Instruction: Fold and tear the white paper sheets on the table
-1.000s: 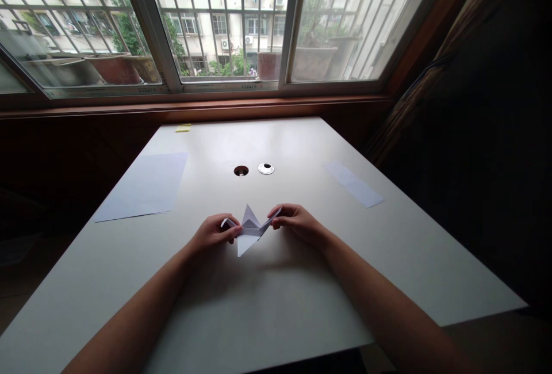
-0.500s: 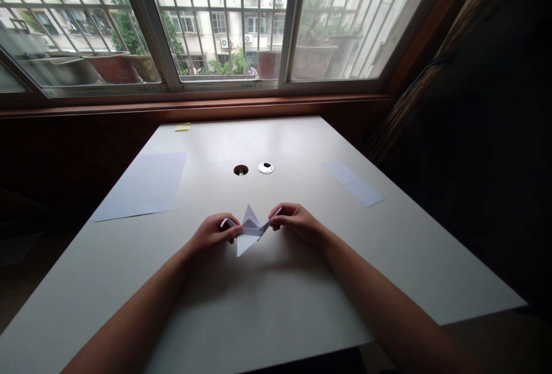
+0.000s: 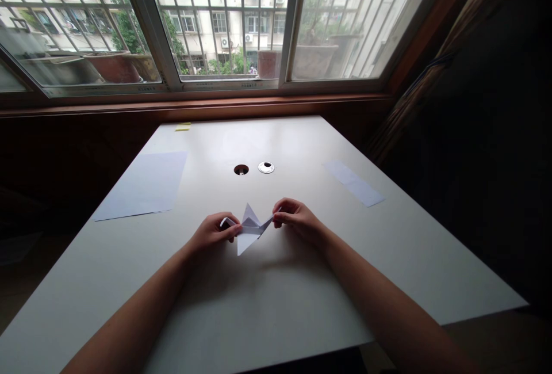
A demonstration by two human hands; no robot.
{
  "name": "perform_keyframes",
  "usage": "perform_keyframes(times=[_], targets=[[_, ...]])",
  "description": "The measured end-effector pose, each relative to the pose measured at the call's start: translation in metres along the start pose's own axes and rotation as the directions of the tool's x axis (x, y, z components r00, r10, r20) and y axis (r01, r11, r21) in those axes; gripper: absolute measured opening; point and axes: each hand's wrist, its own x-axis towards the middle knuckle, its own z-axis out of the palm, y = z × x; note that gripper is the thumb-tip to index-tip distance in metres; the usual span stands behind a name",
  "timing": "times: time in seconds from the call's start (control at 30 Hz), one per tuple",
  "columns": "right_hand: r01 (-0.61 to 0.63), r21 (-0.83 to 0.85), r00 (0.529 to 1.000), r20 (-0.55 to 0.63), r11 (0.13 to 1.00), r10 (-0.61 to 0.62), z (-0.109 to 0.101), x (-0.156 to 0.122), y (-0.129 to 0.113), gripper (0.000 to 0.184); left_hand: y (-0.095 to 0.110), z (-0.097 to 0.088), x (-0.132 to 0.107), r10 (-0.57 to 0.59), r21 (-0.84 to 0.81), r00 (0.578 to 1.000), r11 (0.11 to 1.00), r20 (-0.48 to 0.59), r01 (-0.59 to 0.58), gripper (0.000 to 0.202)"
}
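A folded white paper figure [image 3: 249, 228] with a pointed peak and a flap hanging toward me sits just above the white table [image 3: 276, 282], near its middle. My left hand [image 3: 212, 232] pinches the figure's left tip between thumb and fingers. My right hand [image 3: 296, 220] pinches its right tip, fingers curled. Both forearms reach in from the bottom of the view.
A white sheet of paper [image 3: 144, 184] lies at the left of the table and a narrow paper strip [image 3: 354, 183] at the right. A round cable hole [image 3: 241, 170] and a metal cap [image 3: 266, 167] sit beyond the figure. A yellow note [image 3: 183, 127] lies by the window sill.
Hardly anything differs. My right hand has curled a little tighter on the right tip; the figure stays where it was.
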Motion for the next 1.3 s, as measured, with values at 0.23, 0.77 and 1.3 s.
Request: perform_keyframes(times=[0.23, 0.77, 1.3], targets=[[0.025, 0.016, 0.999, -0.028, 1.000, -0.025, -0.0016, 0.0024, 0.0035, 0.029, -0.0036, 0.0005, -0.0002, 0.060, 0.027, 0.997, 0.998, -0.051, -0.058, 0.030], [-0.046, 0.128, 0.996, -0.069, 0.991, 0.055, -0.0028, -0.0006, 0.0010, 0.027, -0.0009, 0.0023, -0.0013, 0.148, 0.113, 0.984, 0.984, -0.095, -0.137, 0.024], [0.007, 0.092, 0.997, -0.081, 0.996, 0.000, -0.0032, -0.0010, 0.0034, 0.024, -0.0007, 0.0013, -0.0011, 0.153, 0.131, 0.984, 0.981, -0.088, -0.140, 0.025]])
